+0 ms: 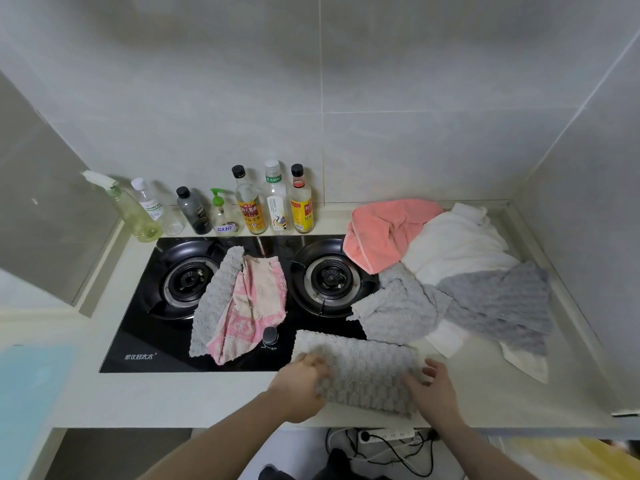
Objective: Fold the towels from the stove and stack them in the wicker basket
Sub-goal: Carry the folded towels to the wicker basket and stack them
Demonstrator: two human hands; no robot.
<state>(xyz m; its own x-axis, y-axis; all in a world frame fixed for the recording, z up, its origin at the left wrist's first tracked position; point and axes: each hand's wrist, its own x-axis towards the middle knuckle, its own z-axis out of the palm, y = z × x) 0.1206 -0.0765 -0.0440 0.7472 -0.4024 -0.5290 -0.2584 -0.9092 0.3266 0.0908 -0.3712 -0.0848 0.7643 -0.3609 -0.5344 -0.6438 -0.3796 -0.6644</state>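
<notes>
Nearest the camera, the two hands worked one grey waffle towel (360, 368) lying on the front edge of the tabletop (207, 393). The left hand (299, 384) gripped its left end, fingers curled over the cloth; the right hand (433, 389) held the right end with fingers loosely bent around the edge. Beyond the hands lay the black gas stove (145, 327), and beyond the right hand a heap of a white towel (457, 244), a coral towel (381, 230) and two more grey towels (498, 299). Beyond the left hand, a grey cloth (214, 296) and a pink patterned cloth (256, 299) lay draped between the burners. No wicker basket showed anywhere. The likely trouble was that the near edge overhung the tabletop, so a loose grip could let the half-folded towel slide off, and a fold made on uneven ends would come out crooked.
</notes>
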